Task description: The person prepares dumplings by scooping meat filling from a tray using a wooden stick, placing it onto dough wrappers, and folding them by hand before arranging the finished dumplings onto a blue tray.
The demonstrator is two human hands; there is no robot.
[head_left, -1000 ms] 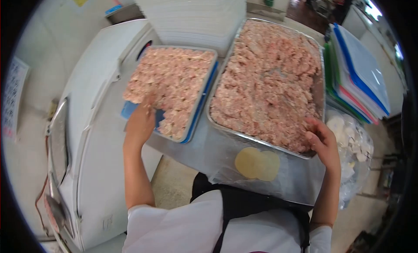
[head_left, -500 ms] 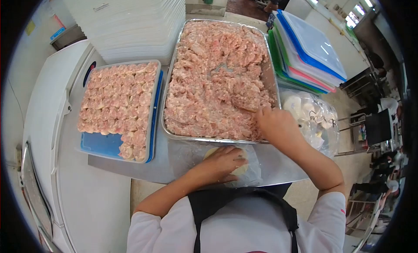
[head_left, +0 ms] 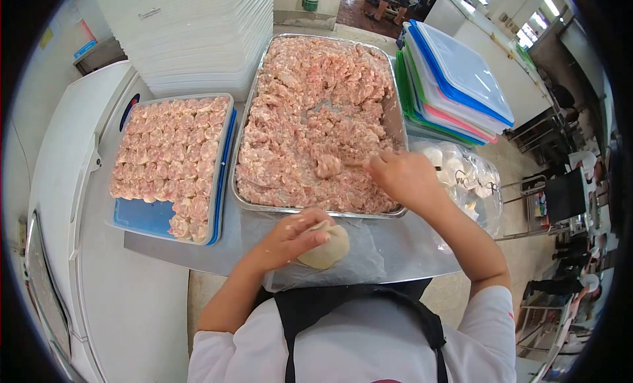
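My left hand [head_left: 290,241] is closed on a pale round dough wrapper [head_left: 328,250], raised at the front of the metal tray, its thumb across the top edge. My right hand [head_left: 407,180] grips a thin brown spatula [head_left: 354,163], held over the tray's lower right. On the spatula's tip sits a lump of minced meat [head_left: 328,165]. The large metal tray [head_left: 316,210] is filled with pink minced meat [head_left: 283,119], with a hollow scooped near the middle. Below my left hand, a clear plastic sheet [head_left: 356,264] lies on the steel table.
Left of the tray, a blue-bottomed tray [head_left: 142,213] holds rows of filled dumplings [head_left: 171,142]. Stacked white trays [head_left: 191,40] rise behind it. Coloured plastic lids [head_left: 461,73] pile up at the right, above a clear bag [head_left: 465,178] with pale round contents. Two people stand in the background.
My left hand has lifted the wrapper off the plastic sheet and moved left and up toward the tray. My right hand has drawn the spatula left, now with a meat lump on its tip.
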